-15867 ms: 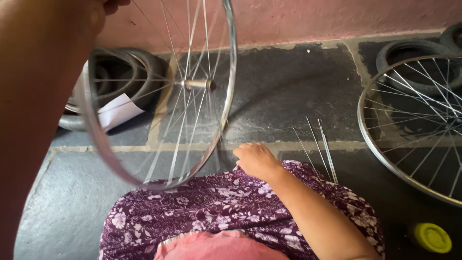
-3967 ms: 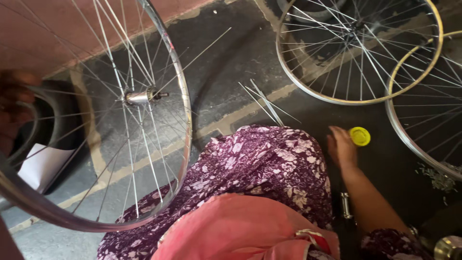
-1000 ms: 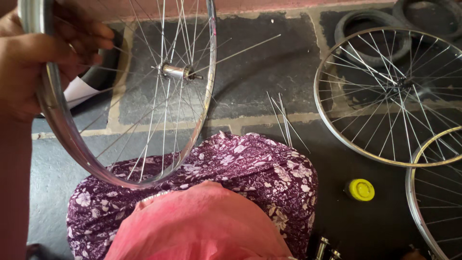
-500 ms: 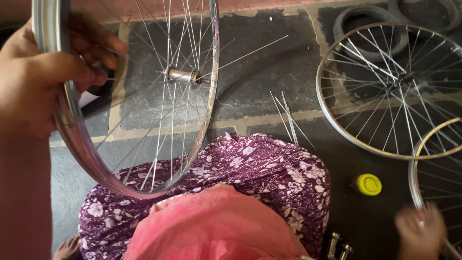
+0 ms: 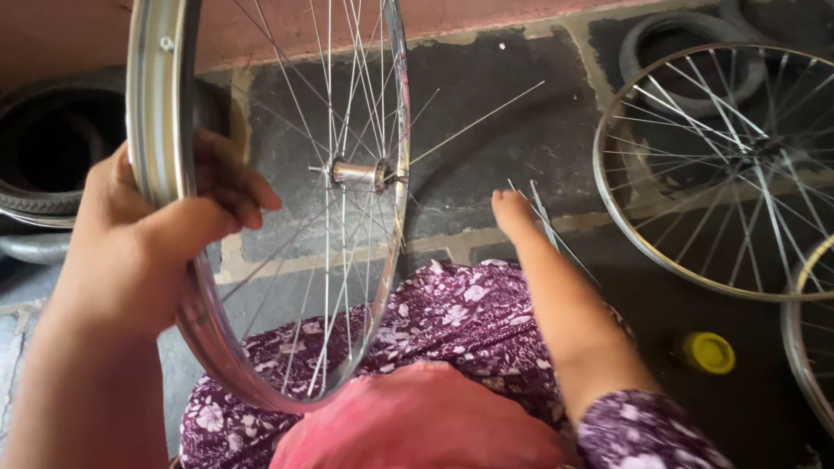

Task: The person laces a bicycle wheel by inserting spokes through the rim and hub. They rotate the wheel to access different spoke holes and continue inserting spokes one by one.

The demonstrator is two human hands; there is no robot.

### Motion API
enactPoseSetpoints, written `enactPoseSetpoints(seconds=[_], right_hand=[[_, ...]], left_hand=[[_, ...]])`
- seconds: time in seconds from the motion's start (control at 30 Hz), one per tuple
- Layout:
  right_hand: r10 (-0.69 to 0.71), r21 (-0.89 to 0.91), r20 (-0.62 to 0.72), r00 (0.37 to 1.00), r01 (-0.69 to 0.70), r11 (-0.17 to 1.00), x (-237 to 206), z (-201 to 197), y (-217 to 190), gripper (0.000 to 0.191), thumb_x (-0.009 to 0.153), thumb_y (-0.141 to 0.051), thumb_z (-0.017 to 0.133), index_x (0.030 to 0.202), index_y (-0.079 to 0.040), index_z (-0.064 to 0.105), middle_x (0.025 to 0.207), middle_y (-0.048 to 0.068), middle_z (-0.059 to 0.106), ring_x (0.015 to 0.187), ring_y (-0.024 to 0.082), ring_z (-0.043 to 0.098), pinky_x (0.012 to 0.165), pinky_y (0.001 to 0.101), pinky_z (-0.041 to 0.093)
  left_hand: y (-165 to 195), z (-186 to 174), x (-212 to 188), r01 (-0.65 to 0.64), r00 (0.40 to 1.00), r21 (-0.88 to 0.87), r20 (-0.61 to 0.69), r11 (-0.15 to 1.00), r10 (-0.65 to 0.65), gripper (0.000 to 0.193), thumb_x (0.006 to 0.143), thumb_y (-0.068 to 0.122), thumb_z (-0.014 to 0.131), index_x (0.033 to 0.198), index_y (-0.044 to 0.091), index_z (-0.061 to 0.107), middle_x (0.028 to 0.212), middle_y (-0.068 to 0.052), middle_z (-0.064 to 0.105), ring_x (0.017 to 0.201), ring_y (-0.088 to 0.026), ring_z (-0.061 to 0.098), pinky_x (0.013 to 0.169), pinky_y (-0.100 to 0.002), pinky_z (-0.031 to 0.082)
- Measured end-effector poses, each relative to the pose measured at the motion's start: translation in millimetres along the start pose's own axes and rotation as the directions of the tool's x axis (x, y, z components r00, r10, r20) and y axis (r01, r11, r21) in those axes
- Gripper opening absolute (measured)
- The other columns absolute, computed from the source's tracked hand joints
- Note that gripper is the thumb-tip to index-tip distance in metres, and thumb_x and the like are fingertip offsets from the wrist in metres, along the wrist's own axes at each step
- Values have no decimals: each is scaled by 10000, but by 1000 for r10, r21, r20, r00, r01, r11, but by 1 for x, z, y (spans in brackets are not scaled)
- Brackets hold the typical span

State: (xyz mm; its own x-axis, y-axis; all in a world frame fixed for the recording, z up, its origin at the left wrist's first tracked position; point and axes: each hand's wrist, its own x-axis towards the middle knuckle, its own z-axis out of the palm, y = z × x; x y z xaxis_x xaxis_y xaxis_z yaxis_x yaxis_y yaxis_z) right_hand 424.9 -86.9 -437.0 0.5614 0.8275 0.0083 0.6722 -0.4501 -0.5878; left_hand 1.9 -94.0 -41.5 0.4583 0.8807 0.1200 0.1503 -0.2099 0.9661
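I see a floor of dark grey stone slabs (image 5: 486, 104) with pale, worn mortar joints running between them. Along the top edge of the floor rises a reddish-pink plastered wall (image 5: 486, 16). Black rubber tyres (image 5: 52, 156) lie at the floor's left edge, against the wall, and another tyre (image 5: 686, 52) lies near the top right corner. Soft daylight falls evenly.

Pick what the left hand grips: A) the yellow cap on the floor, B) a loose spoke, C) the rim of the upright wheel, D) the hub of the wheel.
C: the left hand wraps its fingers around the rim of the upright wheel, while the hub sits untouched at its middle and the right hand reaches toward the loose spokes on the floor.
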Motion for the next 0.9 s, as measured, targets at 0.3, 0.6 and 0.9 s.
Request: enactPoseSetpoints(seconds=[0.3, 0.6, 0.9], right_hand=[[99, -497, 270, 958, 51, 866, -17, 29, 9, 366, 1025, -304, 458, 1116, -113, 757, 1198, 147, 732, 1097, 372, 704, 917, 507, 565], [-82, -542, 271, 959, 223, 811, -26, 43, 21, 262, 973, -162, 488, 1176, -101, 642, 1264, 152, 604, 1119, 371, 655, 835, 490, 598], [-221, -468, 36, 975, 212, 858, -13, 50, 14, 163, 930, -195, 600, 990, -88, 708, 1122, 118, 651, 1029, 336, 673, 777, 484, 584]], left_hand=[[6, 0, -11, 56, 995, -90, -80, 994, -63, 406, 725, -45, 503, 1115, -53, 616, 951, -196, 726, 805, -202, 676, 743, -305, 560], [16, 9, -23, 95, 991, -26, -90, 995, -97, 399, 726, -23, 534, 1111, -71, 624, 922, -185, 732, 809, -185, 666, 734, -307, 558], [9, 13, -13, 74, 996, -4, -38, 997, -75, 391, 690, -35, 520, 1062, -65, 639, 910, -147, 732, 796, -157, 646, 735, -290, 543]])
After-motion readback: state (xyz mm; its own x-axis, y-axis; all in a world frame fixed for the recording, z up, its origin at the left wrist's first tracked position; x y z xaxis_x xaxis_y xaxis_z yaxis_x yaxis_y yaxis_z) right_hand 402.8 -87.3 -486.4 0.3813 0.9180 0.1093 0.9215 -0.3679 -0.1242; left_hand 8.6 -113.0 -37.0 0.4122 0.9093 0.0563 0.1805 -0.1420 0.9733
